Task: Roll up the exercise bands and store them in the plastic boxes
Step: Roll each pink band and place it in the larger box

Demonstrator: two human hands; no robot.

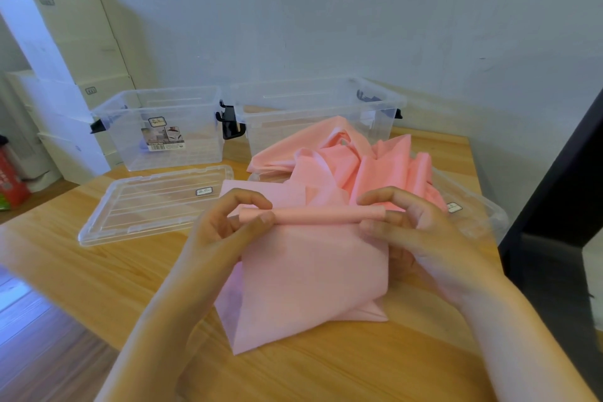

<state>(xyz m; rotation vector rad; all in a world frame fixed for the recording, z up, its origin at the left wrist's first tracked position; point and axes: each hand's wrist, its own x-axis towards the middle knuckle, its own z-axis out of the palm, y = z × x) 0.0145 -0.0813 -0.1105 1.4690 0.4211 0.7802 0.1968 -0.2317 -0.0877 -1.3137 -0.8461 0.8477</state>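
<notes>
We see the left hand (pixel 228 222) and right hand (pixel 408 225) each pinching one end of a rolled pink exercise band (pixel 313 258) above the worktop (pixel 98 271). Its loose tail drapes toward the worktop's near edge; two open plastic boxes (pixel 163 127) stand along the far edge.

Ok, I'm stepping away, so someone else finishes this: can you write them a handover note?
Left hand pinches the left end of a roll; right hand pinches its right end. The roll is the start of one pink band, whose flat rest drapes onto the table. A heap of bands lies behind. The left box and right box stand open, no rolls seen inside; the left lid lies bare, the right lid partly under the heap.
Done: first turns.
Left: finish this roll, roll the heap, box everything.
</notes>
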